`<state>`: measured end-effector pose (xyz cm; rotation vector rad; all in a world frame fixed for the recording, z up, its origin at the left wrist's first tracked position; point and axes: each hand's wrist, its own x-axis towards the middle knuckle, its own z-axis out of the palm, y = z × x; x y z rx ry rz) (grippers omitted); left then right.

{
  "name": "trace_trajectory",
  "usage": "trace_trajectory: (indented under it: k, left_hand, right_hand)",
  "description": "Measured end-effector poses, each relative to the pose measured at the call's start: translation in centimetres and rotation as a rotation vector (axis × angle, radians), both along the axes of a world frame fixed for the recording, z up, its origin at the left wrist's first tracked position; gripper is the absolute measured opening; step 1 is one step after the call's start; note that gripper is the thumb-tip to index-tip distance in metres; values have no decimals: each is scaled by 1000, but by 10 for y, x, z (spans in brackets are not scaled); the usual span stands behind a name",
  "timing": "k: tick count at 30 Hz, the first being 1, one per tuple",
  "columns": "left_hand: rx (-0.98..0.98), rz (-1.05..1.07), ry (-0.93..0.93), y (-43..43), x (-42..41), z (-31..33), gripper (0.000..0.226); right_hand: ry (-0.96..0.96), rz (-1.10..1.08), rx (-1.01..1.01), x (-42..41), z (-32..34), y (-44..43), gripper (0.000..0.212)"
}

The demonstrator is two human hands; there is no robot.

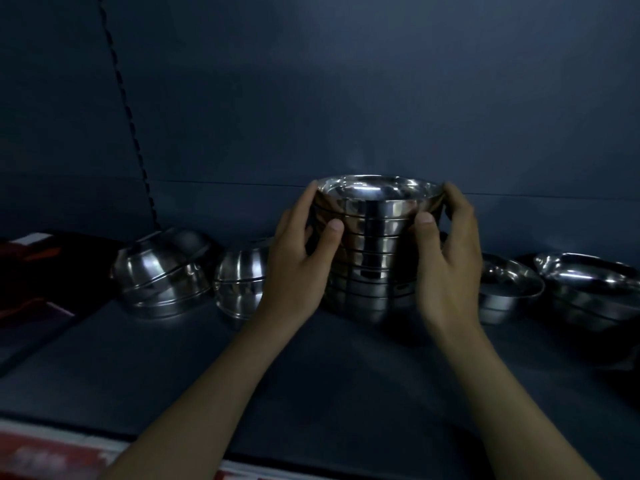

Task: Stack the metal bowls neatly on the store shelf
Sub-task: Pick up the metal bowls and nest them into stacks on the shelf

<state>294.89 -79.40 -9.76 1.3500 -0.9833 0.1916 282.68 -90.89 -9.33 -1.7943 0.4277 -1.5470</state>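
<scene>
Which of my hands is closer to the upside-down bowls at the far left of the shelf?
Left. The left hand grips the tall stack on the side facing those overturned bowls; the right hand grips its opposite side, farther off.

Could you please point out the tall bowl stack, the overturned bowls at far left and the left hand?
tall bowl stack (373, 247): head view, front wall at mid-height.
overturned bowls (162, 275): head view, domed side of leftmost pile.
left hand (295, 271): head view, back of the hand.
</scene>
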Motion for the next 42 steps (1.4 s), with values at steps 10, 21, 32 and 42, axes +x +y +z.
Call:
trace_trajectory:
  k: [10, 21, 32, 42]
  left_hand:
    - [119, 264, 54, 107, 41, -37, 24]
    - [340, 358, 265, 115, 61, -51, 33]
    - [557, 369, 277, 108, 63, -52, 48]
    - [377, 388, 215, 118, 61, -56, 49]
  right_hand:
    - [-63, -22, -298, 6, 19, 67, 19]
    - [832, 8, -398, 64, -19, 103, 48]
    - [873, 86, -313, 66, -33, 101, 61]
    - [755, 116, -371, 61, -41, 102, 60]
